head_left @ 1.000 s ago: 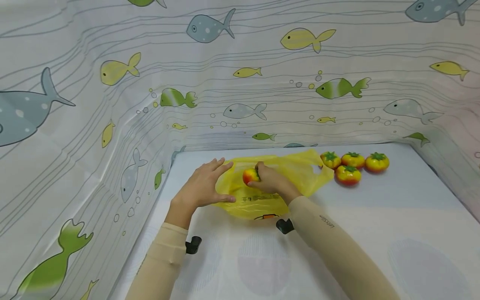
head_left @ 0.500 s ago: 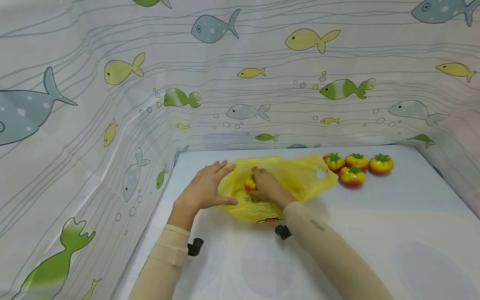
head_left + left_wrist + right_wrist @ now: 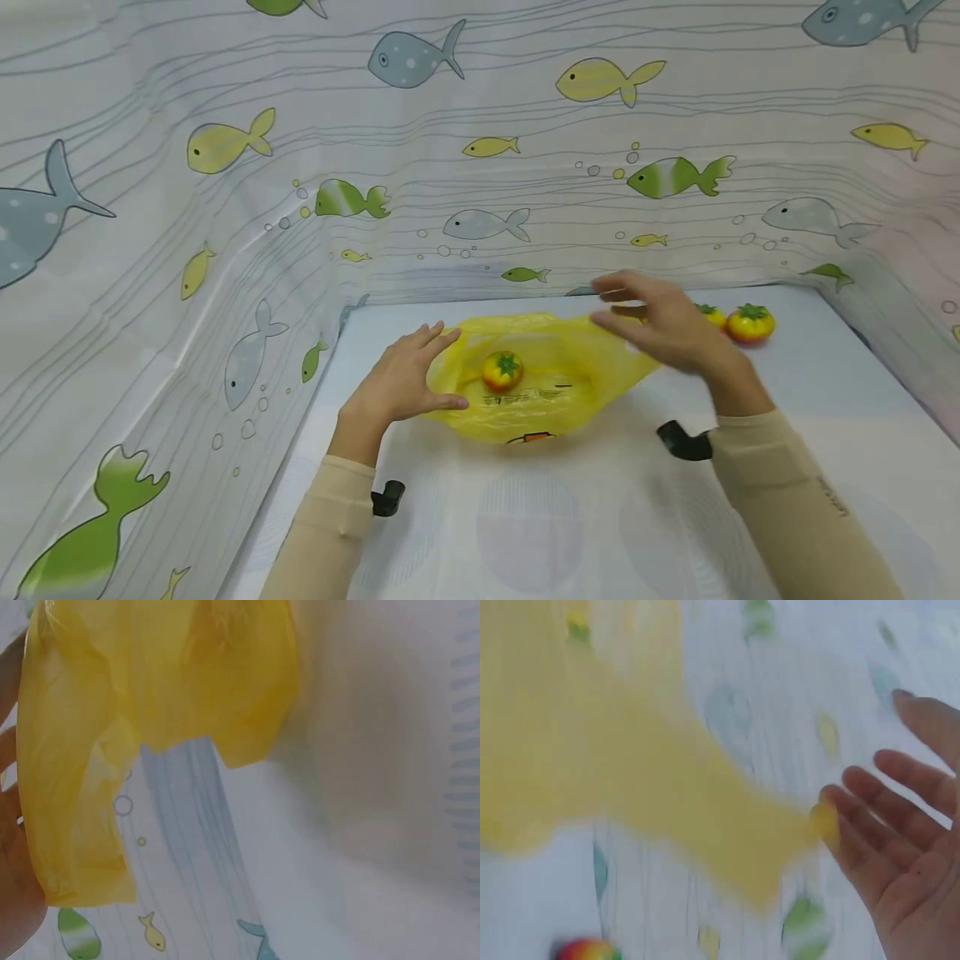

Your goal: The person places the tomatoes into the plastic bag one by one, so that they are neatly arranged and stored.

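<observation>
A red-yellow fruit with a green top [image 3: 502, 372] lies in the mouth of a yellow plastic bag [image 3: 540, 417]. At the bag's left edge my left hand [image 3: 401, 375] has its fingers and thumb spread, touching the plastic; in the left wrist view the bag [image 3: 75, 787] hangs beside the fingers of that hand [image 3: 15, 855]. Above the bag's right end is my right hand [image 3: 660, 321], blurred, fingers parted from the thumb and holding nothing. The right wrist view shows this hand [image 3: 907, 847] with loosely bent fingers, near the bag's blurred edge [image 3: 727, 840].
Right of the bag, similar fruits stand on the white table [image 3: 525, 533], one of them in full view [image 3: 750, 323]; my right hand and wrist hide others. A fish-patterned sheet [image 3: 420, 167] rises behind the table and along its left side.
My right hand has let go of the fruit, which now rests in the bag, and has moved right, out over the bag's right end. My left hand has stayed at the left edge.
</observation>
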### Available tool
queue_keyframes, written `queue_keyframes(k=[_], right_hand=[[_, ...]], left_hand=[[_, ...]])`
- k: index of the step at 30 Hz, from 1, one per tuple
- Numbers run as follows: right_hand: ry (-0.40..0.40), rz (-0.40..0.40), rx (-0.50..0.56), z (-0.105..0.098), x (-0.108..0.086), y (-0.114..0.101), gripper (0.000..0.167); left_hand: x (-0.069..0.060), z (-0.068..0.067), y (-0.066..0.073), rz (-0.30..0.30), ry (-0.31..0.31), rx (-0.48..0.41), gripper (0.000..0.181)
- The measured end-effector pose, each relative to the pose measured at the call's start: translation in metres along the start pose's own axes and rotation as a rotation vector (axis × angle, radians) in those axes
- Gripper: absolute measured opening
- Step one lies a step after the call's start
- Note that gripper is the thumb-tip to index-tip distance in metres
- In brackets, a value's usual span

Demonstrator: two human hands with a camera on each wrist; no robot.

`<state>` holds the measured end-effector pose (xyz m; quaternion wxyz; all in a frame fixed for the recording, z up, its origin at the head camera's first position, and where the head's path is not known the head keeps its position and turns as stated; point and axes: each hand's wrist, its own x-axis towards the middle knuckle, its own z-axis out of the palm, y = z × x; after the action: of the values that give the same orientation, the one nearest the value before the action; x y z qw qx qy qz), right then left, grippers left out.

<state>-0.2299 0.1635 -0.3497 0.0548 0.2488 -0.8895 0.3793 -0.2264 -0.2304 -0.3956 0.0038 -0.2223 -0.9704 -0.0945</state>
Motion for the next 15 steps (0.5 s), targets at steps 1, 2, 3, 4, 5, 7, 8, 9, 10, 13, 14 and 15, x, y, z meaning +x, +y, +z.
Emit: queue_keyframes(k=[1,2,3,4,5,7,8,9,10,13,14,15], right_hand=[[0.051,0.031,0.017,-0.014,-0.008,0.013,0.046],[0.108,0.073,0.024,-0.026,-0.018,0.028,0.046],[0.164,0.130,0.034,-0.037,-0.029,0.043,0.048],[0.215,0.194,0.035,-0.046,-0.040,0.059,0.050],[0.267,0.250,0.053,-0.053,-0.053,0.076,0.051],[0.379,0.337,0.137,-0.061,-0.080,0.111,0.052],[0.427,0.384,0.190,-0.063,-0.093,0.128,0.052],[0.480,0.425,0.278,-0.064,-0.106,0.144,0.053],[0.532,0.458,0.356,-0.064,-0.118,0.158,0.054],[0.657,0.543,0.587,-0.059,-0.148,0.195,0.061],[0.674,0.572,0.635,-0.056,-0.156,0.204,0.062],[0.690,0.592,0.681,-0.053,-0.162,0.213,0.066]], left_hand=[[0.000,0.000,0.000,0.001,0.000,-0.002,0.108],[0.000,0.001,0.000,0.001,0.000,-0.004,0.108],[0.000,0.001,0.000,0.001,0.000,-0.005,0.108],[0.001,0.002,0.000,0.001,0.001,-0.004,0.108],[0.001,0.002,0.000,-0.001,0.001,-0.006,0.108],[0.001,0.002,-0.001,-0.005,0.001,-0.014,0.108],[0.002,0.002,-0.001,-0.007,0.002,-0.021,0.108],[0.002,0.002,-0.002,-0.012,0.002,-0.026,0.108],[0.002,0.002,-0.002,-0.017,0.002,-0.034,0.108],[0.001,0.001,-0.004,-0.029,0.001,-0.057,0.108],[0.000,0.001,-0.005,-0.032,0.002,-0.062,0.108],[0.000,0.001,-0.005,-0.035,0.001,-0.064,0.108]])
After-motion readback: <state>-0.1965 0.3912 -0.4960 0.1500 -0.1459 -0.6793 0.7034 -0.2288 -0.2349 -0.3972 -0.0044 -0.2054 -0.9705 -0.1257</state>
